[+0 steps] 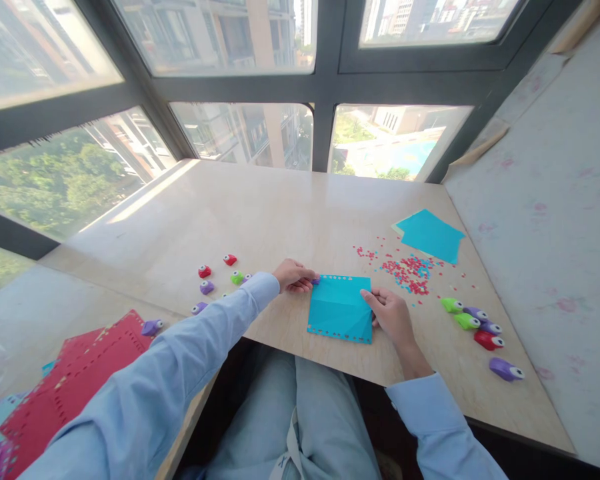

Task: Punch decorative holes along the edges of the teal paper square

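Two hands on one blue paper sheet (340, 310) — it lies flat at the table's (280, 213) near edge. Left hand (294, 275) is curled at the sheet's top-left corner, fingertips closed on a small purple punch (315, 280) there. Right hand (393, 313) presses the sheet's right edge, fingers together, thumb on the paper. Beyond the right fingertips — scattered red and blue confetti (407, 270) and a second blue sheet (430, 235). Right of that hand, a row of punches (477, 327). Left of the left fingers, more small punches (215, 273).
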Tool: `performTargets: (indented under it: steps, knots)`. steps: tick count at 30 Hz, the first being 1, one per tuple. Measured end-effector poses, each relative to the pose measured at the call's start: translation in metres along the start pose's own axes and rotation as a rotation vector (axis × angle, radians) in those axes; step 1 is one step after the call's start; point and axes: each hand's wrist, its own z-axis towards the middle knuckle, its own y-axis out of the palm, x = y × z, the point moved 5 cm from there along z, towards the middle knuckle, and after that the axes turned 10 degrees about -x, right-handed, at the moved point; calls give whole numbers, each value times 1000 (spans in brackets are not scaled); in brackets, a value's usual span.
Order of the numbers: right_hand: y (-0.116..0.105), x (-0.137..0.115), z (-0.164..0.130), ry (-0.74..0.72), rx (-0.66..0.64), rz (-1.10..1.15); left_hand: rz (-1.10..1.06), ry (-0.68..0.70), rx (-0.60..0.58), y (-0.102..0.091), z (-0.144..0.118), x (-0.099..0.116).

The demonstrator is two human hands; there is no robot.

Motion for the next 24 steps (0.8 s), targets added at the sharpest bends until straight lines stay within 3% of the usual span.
performTargets:
  steps: [16,24]
  knots:
    - [0,-3,-1,12,-13,26,-102,29,27,3,5,-10]
    - [-1,-2,-2,-17,16,13,-140,-76,-115,-2,5,-8]
